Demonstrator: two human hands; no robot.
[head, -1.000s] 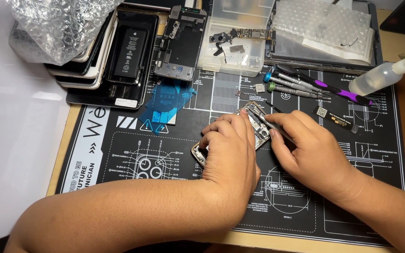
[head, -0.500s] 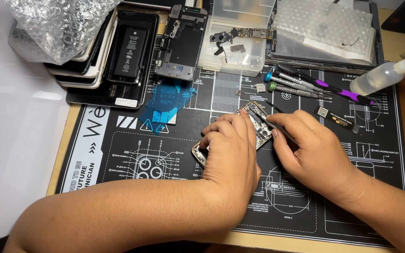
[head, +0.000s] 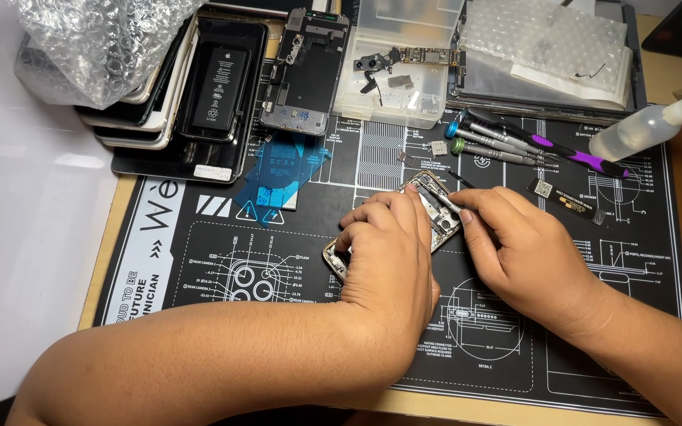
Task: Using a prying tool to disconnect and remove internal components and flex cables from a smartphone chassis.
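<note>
Left hand [head: 384, 256] was draped right over the opened phone [head: 428, 207], fingers curled down on its frame to pin it to the mat [head: 199, 268], so most of the phone sat hidden under the palm with just the far corner poking out past the fingertips. Right hand [head: 518, 256] was pinched shut on a thin dark tool [head: 461, 181], tip down in the phone's insides right beside the left fingers. Honestly the risk looked like a slip: with that much of the board covered, a push too hard could have sent the tip skating across tiny parts or into the left fingertips. Just past the right hand lay a loose black strip part [head: 566, 199], then the screwdrivers [head: 499, 142] and a squeeze bottle [head: 645, 130] further out; a wrist sweep could have knocked any of them. Beyond the left hand sat a blue film [head: 282, 170] and a stack of phones [head: 191, 95].
</note>
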